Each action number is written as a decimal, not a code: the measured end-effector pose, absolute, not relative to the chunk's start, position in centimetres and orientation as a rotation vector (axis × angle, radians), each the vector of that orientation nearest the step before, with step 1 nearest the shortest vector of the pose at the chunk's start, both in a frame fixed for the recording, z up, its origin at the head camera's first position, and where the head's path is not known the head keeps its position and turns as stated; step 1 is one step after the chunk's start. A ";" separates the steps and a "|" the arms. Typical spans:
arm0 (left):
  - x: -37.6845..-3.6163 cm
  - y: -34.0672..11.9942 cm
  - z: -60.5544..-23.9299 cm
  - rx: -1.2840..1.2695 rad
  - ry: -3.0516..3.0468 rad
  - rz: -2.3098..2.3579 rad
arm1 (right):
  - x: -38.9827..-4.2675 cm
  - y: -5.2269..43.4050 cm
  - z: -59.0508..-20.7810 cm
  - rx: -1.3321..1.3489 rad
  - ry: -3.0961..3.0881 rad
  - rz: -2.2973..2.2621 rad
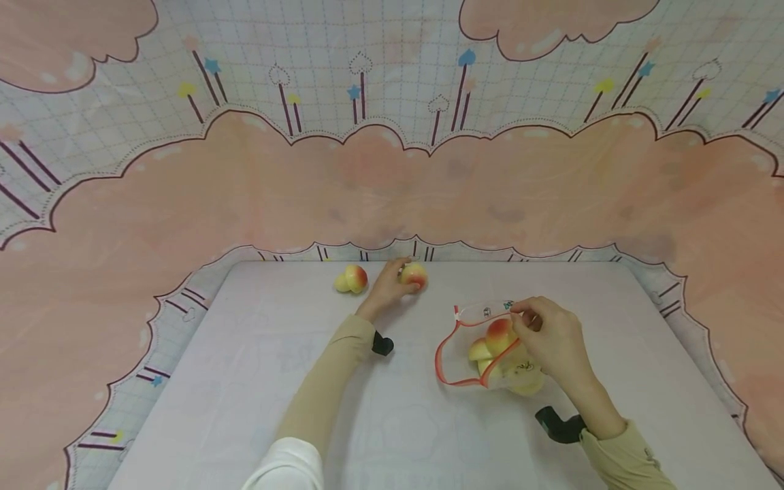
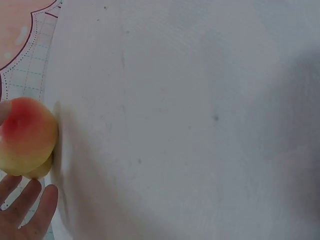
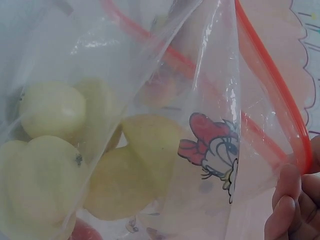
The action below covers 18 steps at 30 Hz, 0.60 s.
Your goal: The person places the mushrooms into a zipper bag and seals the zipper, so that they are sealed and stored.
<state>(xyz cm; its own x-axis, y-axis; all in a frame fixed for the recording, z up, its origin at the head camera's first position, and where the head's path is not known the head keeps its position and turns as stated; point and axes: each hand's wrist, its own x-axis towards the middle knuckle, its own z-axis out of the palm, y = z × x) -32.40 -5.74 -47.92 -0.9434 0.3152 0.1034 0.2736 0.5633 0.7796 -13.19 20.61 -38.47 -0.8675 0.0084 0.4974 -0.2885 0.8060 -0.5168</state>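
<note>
While the left hand (image 1: 387, 288) curls round a peach (image 1: 414, 275) at the surface's (image 1: 257, 381) far centre, another peach (image 1: 352, 279) lies just left. Right hand (image 1: 551, 340) pinches the peach-filled zip bag's (image 1: 484, 354) rim, right of centre.

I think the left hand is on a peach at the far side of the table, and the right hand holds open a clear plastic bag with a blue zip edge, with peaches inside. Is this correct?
Nearly. The zip edge of the clear plastic bag is red, not blue; the head and right wrist views show it. The rest holds: the left hand is on a yellow-and-red peach at the far side of the white table, and the right hand holds the bag open with peaches inside.
</note>
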 end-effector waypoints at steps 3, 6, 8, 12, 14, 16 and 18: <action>-32.6 -5.6 -48.2 0.518 2.735 1.365 | -13.2 20.6 -38.5 0.201 -2.510 0.826; -32.7 -5.5 -48.4 0.503 2.756 1.354 | -13.2 20.7 -38.6 0.199 -2.514 0.823; -32.7 -5.5 -48.5 0.482 2.765 1.348 | -13.2 20.6 -38.6 0.197 -2.515 0.825; -32.6 -5.4 -48.5 0.461 2.775 1.364 | -13.2 20.6 -38.6 0.200 -2.512 0.828; -32.5 -5.3 -48.5 0.457 2.771 1.380 | -13.2 20.6 -38.6 0.206 -2.510 0.826; -32.3 -5.3 -48.5 0.453 2.766 1.391 | -13.2 20.6 -38.6 0.209 -2.508 0.833; -32.2 -5.3 -48.5 0.444 2.757 1.403 | -13.1 20.6 -38.6 0.212 -2.508 0.831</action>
